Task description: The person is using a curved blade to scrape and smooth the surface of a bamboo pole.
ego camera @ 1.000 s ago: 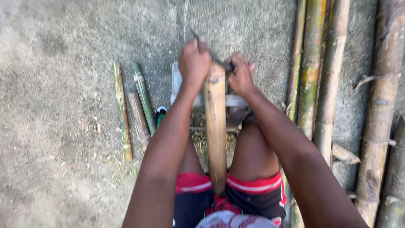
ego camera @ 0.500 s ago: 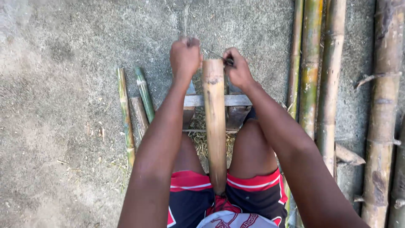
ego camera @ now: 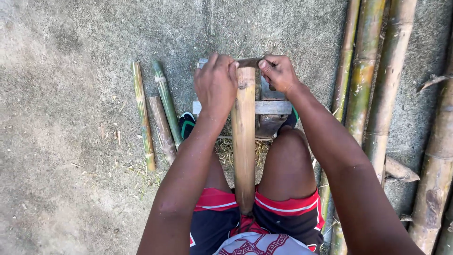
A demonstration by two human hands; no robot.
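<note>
Bamboo piece (ego camera: 244,141) stands between left hand (ego camera: 216,85) and right hand (ego camera: 278,73).

Bamboo piece (ego camera: 244,141) between knees, upright; both hands at its top, seemingly on blade (ego camera: 249,62). Short sticks (ego camera: 155,113) lie left, long poles (ego camera: 373,94) right.

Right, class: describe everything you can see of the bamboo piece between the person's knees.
The bamboo piece is a pale tan, smooth length, set lengthwise between the thighs, its near end at the shorts. Its far end lies over a metal crossbar. The left hand grips beside its top; the right hand holds a tool handle there.
</note>
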